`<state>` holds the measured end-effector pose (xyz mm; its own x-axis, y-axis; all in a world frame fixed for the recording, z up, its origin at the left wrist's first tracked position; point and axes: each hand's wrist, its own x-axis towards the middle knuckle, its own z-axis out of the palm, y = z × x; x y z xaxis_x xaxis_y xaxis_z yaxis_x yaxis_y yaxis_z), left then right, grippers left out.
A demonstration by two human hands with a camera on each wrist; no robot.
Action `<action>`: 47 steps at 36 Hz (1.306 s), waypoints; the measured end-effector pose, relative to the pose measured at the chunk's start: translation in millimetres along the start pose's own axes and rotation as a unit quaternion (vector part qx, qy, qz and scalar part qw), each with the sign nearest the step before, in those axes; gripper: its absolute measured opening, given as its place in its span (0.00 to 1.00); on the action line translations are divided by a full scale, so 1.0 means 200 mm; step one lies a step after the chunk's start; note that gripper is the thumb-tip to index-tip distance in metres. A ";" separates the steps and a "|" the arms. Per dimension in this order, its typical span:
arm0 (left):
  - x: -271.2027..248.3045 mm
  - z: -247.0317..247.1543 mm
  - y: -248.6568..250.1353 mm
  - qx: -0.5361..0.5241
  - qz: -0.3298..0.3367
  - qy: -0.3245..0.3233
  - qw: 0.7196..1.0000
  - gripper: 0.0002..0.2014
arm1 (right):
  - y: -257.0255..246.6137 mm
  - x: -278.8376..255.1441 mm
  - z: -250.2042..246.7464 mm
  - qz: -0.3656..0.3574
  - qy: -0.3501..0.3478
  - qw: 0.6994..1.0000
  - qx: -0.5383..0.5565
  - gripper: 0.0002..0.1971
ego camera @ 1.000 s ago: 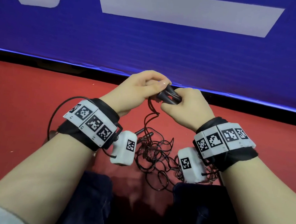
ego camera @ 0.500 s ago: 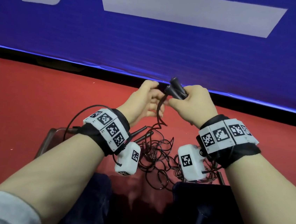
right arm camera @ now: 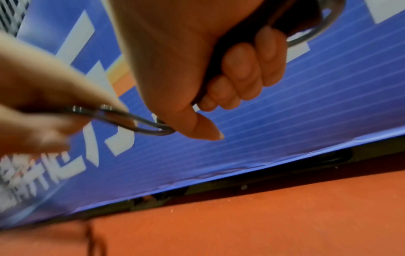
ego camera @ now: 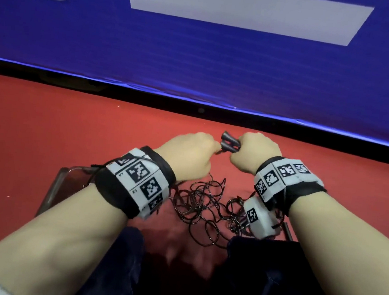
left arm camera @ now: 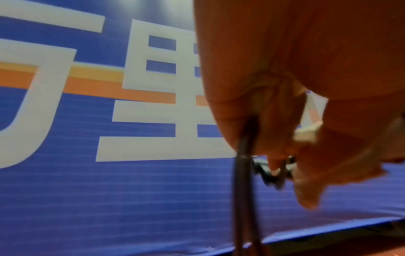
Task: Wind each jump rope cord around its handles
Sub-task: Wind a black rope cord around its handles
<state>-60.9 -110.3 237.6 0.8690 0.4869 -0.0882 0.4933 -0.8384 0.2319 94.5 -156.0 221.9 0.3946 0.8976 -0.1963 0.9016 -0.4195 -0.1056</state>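
My right hand (ego camera: 251, 153) grips two black jump rope handles (ego camera: 229, 143) held side by side, their tips sticking out to the left of the fist. In the right wrist view the fingers (right arm camera: 247, 69) curl round the dark handles (right arm camera: 295, 20). My left hand (ego camera: 191, 157) sits just left of the handle tips and pinches the thin dark cord (right arm camera: 131, 119) close to them. The cord (left arm camera: 243, 190) drops down from the left fingers. A loose tangle of cord (ego camera: 202, 203) lies on the red floor below both wrists.
A blue banner (ego camera: 198, 58) with white lettering stands close ahead, its lower edge meeting the red floor (ego camera: 46, 131). A metal frame (ego camera: 52, 190) shows under my left forearm. My dark-trousered knees (ego camera: 122, 272) fill the bottom of the head view.
Both hands have moved forward and lower toward the banner. The left hand swung round from above the handles to their left side, carrying the cord with it.
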 end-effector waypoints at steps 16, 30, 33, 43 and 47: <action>0.05 0.02 -0.22 -0.141 0.037 0.070 0.987 0.20 | -0.13 -0.12 0.00 -0.219 -0.046 0.974 -0.035 0.13; 0.06 0.10 -0.15 -0.356 -0.086 0.031 0.930 0.19 | -0.06 -0.08 -0.13 -0.035 0.142 0.963 0.226 0.14; 0.05 0.11 -0.14 -0.308 -0.096 0.038 0.946 0.22 | 0.03 -0.04 -0.14 0.025 0.139 0.969 0.202 0.10; -0.01 0.02 0.07 0.071 0.050 0.024 0.996 0.03 | 0.05 0.01 0.00 0.043 0.008 0.997 0.059 0.06; 0.01 -0.03 0.01 0.121 0.100 0.080 0.984 0.13 | -0.05 -0.03 0.07 -0.046 -0.029 0.997 -0.045 0.11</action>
<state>-58.7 -110.8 243.9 0.9418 0.3230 0.0938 0.3253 -0.9455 -0.0105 80.0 -159.9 210.1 0.3001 0.9216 -0.2463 0.9472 -0.3185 -0.0378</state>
